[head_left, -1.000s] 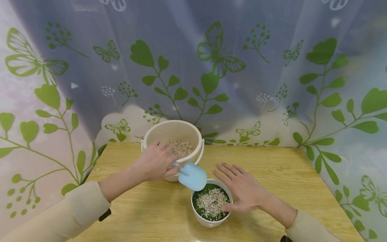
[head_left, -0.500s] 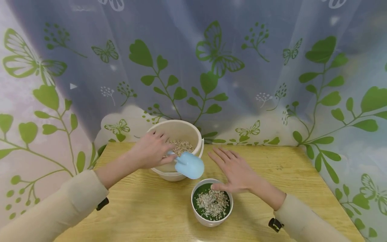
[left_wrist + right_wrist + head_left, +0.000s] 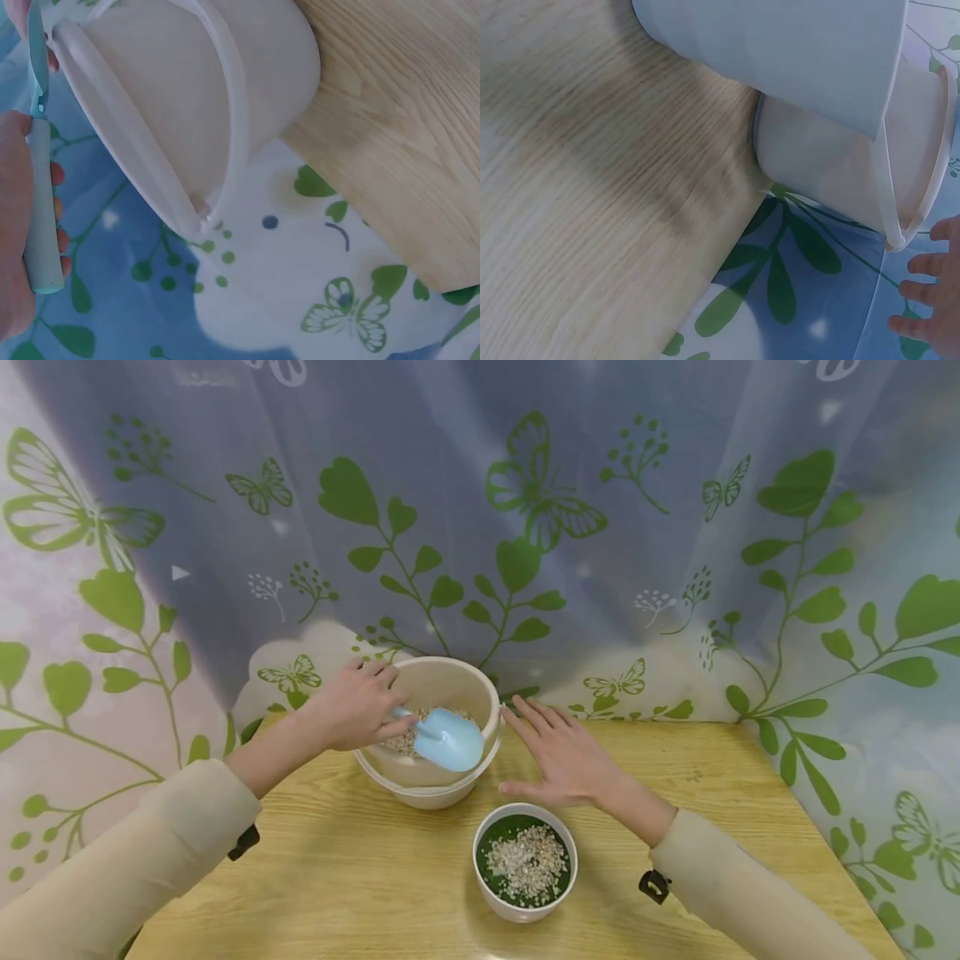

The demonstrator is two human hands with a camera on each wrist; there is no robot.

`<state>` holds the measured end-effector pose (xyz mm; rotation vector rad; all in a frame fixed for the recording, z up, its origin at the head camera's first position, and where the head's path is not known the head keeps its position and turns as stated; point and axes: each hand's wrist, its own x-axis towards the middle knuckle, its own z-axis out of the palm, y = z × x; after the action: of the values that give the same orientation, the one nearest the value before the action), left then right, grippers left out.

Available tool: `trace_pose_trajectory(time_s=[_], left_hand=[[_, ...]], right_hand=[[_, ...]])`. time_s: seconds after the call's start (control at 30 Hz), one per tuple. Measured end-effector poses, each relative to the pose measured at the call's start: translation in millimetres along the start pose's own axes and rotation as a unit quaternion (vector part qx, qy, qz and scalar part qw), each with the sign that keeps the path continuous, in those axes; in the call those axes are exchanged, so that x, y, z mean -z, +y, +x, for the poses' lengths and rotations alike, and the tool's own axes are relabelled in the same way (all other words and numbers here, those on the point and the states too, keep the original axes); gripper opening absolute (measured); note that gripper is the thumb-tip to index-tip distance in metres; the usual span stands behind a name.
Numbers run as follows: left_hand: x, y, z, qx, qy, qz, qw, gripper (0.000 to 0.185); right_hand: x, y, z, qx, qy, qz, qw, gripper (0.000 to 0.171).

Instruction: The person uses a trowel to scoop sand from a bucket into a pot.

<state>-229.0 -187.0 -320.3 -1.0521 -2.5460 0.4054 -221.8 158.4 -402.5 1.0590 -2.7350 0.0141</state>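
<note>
With gravel already heaped in the small pot (image 3: 525,897), the left hand (image 3: 358,706) grips the blue scoop (image 3: 448,740) inside the bucket (image 3: 438,681), likely reloading, while the right hand (image 3: 558,756) hovers flat with fingers spread.

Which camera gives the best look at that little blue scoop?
The head view: the blue scoop shows whole, blade over the bucket, held by the left hand. The left wrist view shows only its handle edge-on; the right wrist view shows none of it.

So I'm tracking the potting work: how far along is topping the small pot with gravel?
Done: pale gravel already covers much of the small pot, though dark green shows around it. In hand: the left hand holds the blue scoop in the cream bucket, over its gravel; the right hand hovers open beside the bucket. Left: probably more scoops for the green edges.
</note>
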Motion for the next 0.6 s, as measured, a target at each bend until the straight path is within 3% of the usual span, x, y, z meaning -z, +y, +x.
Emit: trace_pose_trajectory(time_s=[0.37,0.6], left_hand=[[-8.7,-27.0,1.8,0.048,-0.039,0.008,0.9981,0.046],[-25.9,-34.8,4.8,0.06,-0.04,0.011,0.9973,0.048]], right_hand=[[0.5,3.2,25.4,-0.016,-0.009,-0.01,1.0,0.113],[-0.6,4.8,42.5,-0.024,-0.015,-0.021,0.999,0.116]])
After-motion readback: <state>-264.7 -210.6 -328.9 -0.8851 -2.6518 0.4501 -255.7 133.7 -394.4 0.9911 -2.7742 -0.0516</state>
